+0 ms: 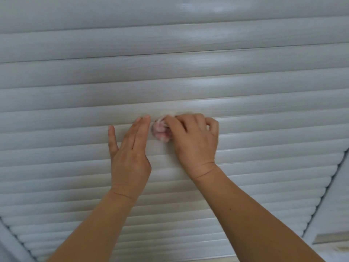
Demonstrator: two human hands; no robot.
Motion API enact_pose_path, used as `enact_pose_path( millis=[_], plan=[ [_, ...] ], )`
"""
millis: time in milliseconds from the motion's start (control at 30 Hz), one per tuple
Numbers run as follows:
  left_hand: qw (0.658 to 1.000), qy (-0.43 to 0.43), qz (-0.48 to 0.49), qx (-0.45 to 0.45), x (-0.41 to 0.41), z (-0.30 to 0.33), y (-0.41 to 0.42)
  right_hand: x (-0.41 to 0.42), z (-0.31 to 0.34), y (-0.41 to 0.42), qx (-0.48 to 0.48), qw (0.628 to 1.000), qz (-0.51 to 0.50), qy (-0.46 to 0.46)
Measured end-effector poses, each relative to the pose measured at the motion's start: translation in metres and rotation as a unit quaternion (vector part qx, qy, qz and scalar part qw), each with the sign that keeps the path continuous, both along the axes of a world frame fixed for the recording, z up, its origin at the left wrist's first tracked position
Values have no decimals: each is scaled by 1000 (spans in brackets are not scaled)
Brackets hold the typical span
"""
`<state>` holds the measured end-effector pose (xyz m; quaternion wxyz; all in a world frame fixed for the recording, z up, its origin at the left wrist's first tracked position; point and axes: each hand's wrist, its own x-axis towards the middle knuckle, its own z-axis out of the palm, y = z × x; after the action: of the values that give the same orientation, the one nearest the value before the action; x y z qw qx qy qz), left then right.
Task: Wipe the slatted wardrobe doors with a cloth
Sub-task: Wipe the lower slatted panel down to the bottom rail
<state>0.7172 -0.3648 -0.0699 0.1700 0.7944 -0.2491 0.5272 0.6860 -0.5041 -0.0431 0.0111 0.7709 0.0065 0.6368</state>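
Observation:
A white slatted wardrobe door point(170, 72) fills the head view, its horizontal slats running from edge to edge. My right hand point(194, 140) grips a small bunched pink-and-white cloth point(160, 130) and holds it against a slat near the middle. My left hand point(130, 148) rests flat on the slats just left of the cloth, fingers straight and pointing up. Most of the cloth is hidden under my right fingers.
The door's right edge point(321, 195) runs diagonally at the lower right, with a pale frame or ledge point(332, 237) beyond it. The left edge point(15, 235) shows at the lower left corner.

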Motion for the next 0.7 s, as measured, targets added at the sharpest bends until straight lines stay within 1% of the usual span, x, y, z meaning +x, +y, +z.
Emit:
enact_pose_path(
  millis=[133, 200, 267, 333, 367, 400, 467, 567, 700],
  plan=[
    [1000, -5, 15, -1, 0, -1, -2, -17, -5, -53, 50, 997, -63, -15],
    [1000, -8, 14, -10, 0, -2, -3, -25, -9, -79, 90, 990, -100, -26],
    [1000, -6, 5, -16, 0, -3, -5, -32, -11, -96, 174, 977, -115, -32],
    [1000, -2, -5, -22, 0, -3, -6, -33, -11, -97, 286, 952, -99, -38],
    [1000, 1, -10, -27, 0, -3, -6, -31, -11, -93, 321, 941, -89, -53],
    [999, 5, -16, -33, 0, -3, -7, -27, -12, -86, 334, 936, -83, -67],
    [999, 14, -26, -41, 0, -3, -7, -18, -14, -69, 305, 945, -81, -81],
    [998, 28, -28, -41, 0, -3, -6, -4, -17, -39, 212, 972, -77, -66],
    [998, 38, -27, -37, 0, -2, -5, 7, -18, 7, 113, 993, -24, -35]
  ],
)
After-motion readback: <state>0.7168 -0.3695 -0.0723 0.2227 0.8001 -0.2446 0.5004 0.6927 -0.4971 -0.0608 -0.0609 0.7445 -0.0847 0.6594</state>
